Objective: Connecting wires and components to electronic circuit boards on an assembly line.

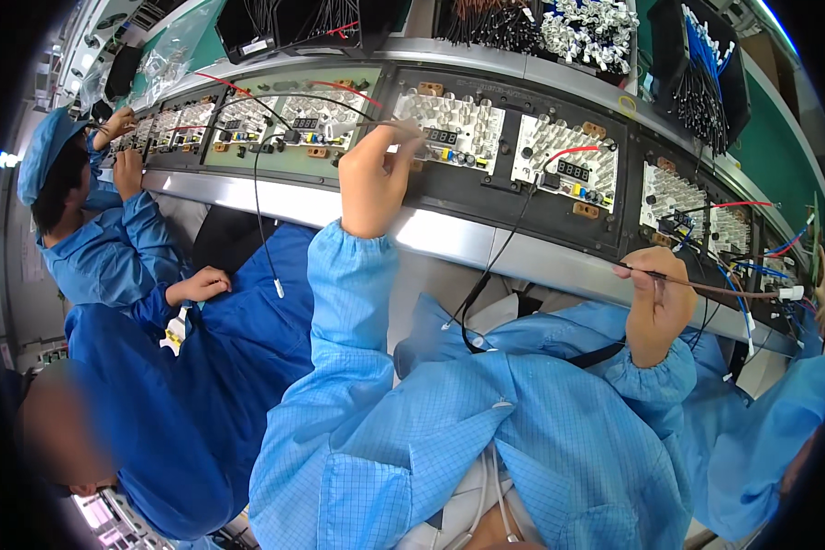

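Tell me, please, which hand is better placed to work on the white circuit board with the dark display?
Left, probably. The left hand already rests at the white circuit board, pinching a thin wire there, while the right hand holds a brown wire off the conveyor's edge.

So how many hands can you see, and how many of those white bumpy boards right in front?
Own hands: 2, the left hand and the right hand.
Other people's hands: 3, two on the line, one on a lap.
White boards between own hands: 2.
Total: 7.

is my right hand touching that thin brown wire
Touching. The head view shows the right hand pinching the thin brown wire between thumb and fingers.
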{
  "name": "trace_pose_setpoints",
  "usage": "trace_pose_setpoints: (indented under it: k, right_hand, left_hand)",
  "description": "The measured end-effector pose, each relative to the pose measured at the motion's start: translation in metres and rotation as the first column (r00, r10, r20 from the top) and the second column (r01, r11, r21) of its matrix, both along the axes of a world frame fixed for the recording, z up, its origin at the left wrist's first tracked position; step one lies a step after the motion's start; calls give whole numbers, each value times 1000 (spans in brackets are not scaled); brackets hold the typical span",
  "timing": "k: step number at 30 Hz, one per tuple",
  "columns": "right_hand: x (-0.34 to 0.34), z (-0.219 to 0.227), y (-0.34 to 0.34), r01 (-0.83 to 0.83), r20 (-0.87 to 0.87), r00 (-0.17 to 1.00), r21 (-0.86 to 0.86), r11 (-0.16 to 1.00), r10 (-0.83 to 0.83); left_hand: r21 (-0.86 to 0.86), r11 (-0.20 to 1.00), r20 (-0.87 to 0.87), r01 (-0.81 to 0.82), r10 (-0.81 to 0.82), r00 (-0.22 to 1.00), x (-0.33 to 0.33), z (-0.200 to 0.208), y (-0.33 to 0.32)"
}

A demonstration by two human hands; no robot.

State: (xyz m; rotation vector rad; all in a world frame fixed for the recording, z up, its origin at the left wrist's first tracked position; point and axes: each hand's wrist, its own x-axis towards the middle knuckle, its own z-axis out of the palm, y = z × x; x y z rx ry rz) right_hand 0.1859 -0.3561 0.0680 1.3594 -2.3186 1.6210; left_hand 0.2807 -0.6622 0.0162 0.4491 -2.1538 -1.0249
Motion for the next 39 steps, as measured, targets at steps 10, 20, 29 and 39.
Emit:
trace_pose_setpoints:
  k: [10,20,29,39]
  right_hand:
    - [-10,-7,3,35,-29,999,54,998,-33]
    - [-19,-6,-27,105,-72,992,86,991,-99]
    - [-36,-24,-53,185,-301,944,158,970,-132]
    - [-39,-42,-60,197,-271,950,132,972,-155]
  left_hand:
    - [-21,1000,-17,-9,9,1000,-5,-4,-3]
    - [-142,990,27,-10,14,1000,-5,-6,-3]
    - [-181,983,62,18,-7,998,1,-5,-8]
    - [-270,937,100,221,-201,974,-1,-3,-16]
